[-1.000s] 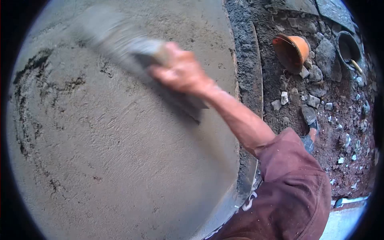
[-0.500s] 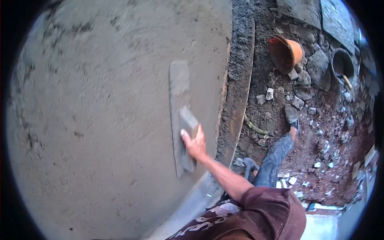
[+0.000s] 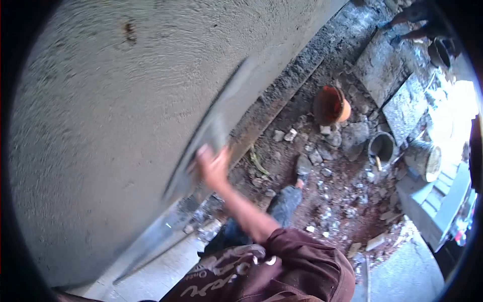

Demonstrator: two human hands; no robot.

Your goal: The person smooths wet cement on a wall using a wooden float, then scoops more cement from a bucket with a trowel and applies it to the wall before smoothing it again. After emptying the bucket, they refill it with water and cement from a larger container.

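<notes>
My right hand (image 3: 214, 163), blurred by motion, is closed around the handle of a long flat grey float (image 3: 221, 113). The float lies slanted against the wet grey plaster surface (image 3: 126, 110), close to its right edge. Its handle is mostly hidden by my fingers and smeared. My left hand does not show.
Beyond the surface's edge runs a mortar-strewn ledge (image 3: 271, 110). An orange bucket (image 3: 330, 104) lies tipped among stones, near a dark bucket (image 3: 381, 148) and a pale container (image 3: 423, 160). Flat slabs (image 3: 406, 106) lie behind. Part of another person (image 3: 427, 20) shows at top right.
The view has turned and shifted, bringing the other person and the pale container into sight. My right hand still holds the float, which now slants and sits nearer the surface's right edge.
</notes>
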